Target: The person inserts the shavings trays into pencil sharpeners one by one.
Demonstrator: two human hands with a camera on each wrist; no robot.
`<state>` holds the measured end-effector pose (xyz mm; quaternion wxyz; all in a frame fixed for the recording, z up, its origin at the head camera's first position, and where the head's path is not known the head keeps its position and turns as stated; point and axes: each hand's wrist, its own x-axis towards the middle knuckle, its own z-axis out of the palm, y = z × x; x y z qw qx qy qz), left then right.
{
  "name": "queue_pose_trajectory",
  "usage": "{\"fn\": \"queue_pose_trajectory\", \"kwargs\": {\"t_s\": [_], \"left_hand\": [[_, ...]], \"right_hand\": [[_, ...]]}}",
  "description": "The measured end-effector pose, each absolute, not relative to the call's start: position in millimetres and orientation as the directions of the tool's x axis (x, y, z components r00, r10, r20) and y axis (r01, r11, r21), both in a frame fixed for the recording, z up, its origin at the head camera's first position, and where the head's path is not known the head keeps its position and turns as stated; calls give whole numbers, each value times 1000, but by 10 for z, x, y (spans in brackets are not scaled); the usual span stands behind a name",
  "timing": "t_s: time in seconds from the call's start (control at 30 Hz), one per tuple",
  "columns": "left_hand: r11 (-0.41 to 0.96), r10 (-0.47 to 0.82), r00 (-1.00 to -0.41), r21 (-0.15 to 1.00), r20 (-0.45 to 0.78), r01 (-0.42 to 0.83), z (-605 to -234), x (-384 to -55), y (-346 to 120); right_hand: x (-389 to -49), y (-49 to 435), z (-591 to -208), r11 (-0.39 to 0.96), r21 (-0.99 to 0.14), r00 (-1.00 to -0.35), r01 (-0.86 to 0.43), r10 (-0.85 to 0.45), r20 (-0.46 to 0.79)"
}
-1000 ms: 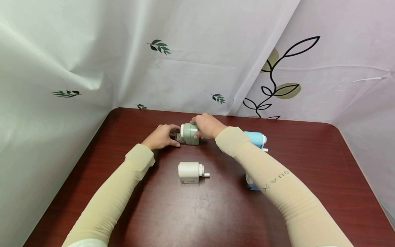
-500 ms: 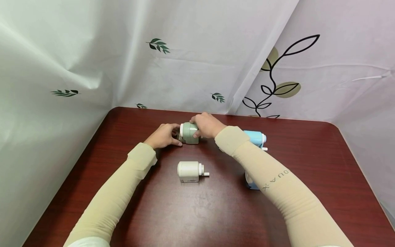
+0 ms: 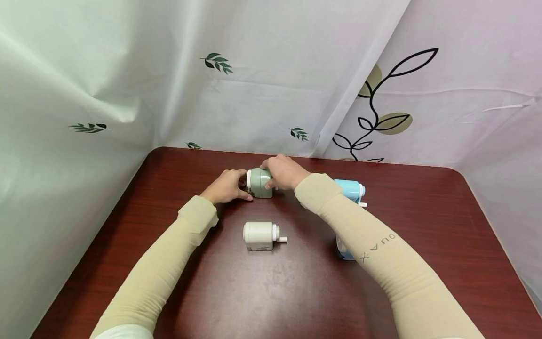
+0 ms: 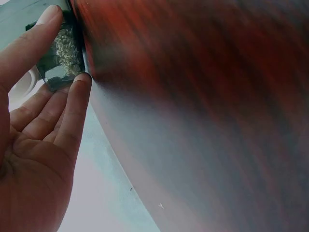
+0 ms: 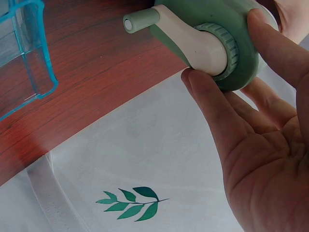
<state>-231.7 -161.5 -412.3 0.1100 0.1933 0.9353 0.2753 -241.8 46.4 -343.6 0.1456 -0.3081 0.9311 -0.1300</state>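
now, left hand pinches the shavings drawer; right hand grips green sharpener.

The head camera looks forward and down from above the near side, far enough back to take in most of the table, with the curtain beyond its far edge. The left wrist camera sits close to the left hand, facing the clear drawer with its picture steeply tilted, while the right wrist camera, also close, faces the crank on the right end of the green sharpener. Head and right wrist views share that sharpener, the right hand and some curtain.
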Motion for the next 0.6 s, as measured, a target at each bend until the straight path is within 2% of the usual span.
{"fn": "queue_pose_trajectory", "kwargs": {"t_s": [0.6], "left_hand": [[768, 412, -905, 573, -101, 286, -4147, -2352, -1569]], "right_hand": [[-2414, 463, -3425, 778, -344, -770, -525, -607, -197]]}}
